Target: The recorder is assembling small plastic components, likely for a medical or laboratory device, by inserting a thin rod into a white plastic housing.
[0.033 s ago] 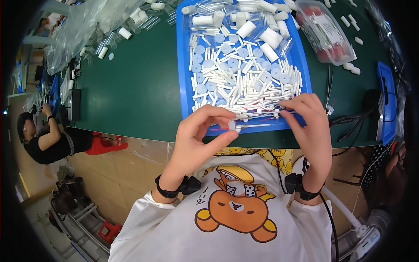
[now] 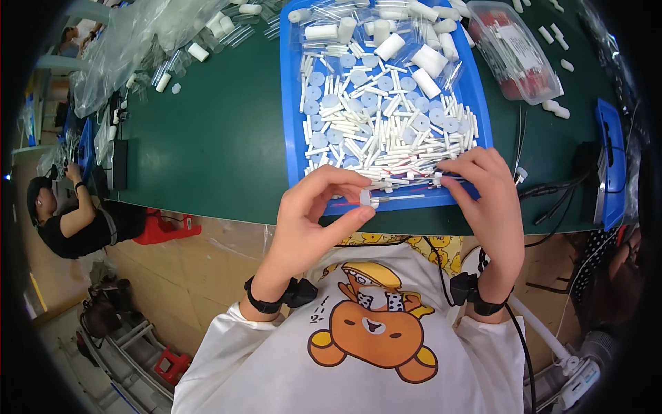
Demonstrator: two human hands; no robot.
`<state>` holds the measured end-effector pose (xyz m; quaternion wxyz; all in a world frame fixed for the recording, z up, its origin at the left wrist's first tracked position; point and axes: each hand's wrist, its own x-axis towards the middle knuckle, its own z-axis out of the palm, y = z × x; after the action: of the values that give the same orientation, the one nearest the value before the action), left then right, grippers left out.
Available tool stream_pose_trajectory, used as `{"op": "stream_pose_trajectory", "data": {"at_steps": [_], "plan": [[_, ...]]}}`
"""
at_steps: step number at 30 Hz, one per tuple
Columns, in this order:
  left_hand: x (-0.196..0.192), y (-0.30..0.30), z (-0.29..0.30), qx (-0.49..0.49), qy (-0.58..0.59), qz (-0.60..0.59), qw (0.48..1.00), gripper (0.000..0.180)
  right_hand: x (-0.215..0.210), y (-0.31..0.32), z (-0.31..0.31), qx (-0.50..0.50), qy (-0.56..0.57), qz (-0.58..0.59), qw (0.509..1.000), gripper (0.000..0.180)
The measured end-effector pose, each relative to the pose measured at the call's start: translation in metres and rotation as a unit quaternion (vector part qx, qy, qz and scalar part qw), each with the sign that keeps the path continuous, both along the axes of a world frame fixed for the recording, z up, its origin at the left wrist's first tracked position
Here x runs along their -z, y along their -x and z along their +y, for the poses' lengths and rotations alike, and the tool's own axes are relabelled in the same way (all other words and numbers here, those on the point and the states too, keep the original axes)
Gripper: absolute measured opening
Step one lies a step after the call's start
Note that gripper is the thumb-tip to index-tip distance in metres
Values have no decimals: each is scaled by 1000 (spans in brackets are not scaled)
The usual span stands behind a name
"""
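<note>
My left hand (image 2: 303, 207) pinches a small white plastic piece (image 2: 365, 198) between thumb and fingertips, over the near edge of the blue tray (image 2: 292, 131). A thin pale rod (image 2: 407, 198) points right from that piece, and a pink wire (image 2: 339, 204) shows at its left. My right hand (image 2: 486, 186) is curled at the tray's near right corner, thumb and fingertips close together beside another small white piece (image 2: 437, 179). Whatever lies between those fingertips is too small to make out. White tubes (image 2: 365, 131), pale blue discs (image 2: 421, 123) and thicker white cylinders (image 2: 428, 61) fill the tray.
A clear plastic box (image 2: 514, 48) with red contents stands right of the tray on the green table (image 2: 207, 145). Black cables (image 2: 555, 190) and a blue bin (image 2: 610, 162) lie farther right. Plastic bags (image 2: 124, 55) are at the far left. Another person (image 2: 72, 221) works at the left.
My right hand's fingertips have shifted very slightly left. My left hand keeps its pinch on the small white piece.
</note>
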<state>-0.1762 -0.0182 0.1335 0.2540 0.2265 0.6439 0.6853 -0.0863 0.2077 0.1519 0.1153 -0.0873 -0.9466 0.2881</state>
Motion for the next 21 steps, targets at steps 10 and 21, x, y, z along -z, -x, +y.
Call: {"op": "stream_pose_trajectory", "data": {"at_steps": [10, 21], "plan": [[-1, 3, -4, 4, -35, 17, 999, 32, 5, 5, -7, 11, 42, -9, 999, 10], [-2, 5, -2, 13, -55, -19, 998, 31, 9, 0, -5, 57, 30, 14, 998, 12]]}}
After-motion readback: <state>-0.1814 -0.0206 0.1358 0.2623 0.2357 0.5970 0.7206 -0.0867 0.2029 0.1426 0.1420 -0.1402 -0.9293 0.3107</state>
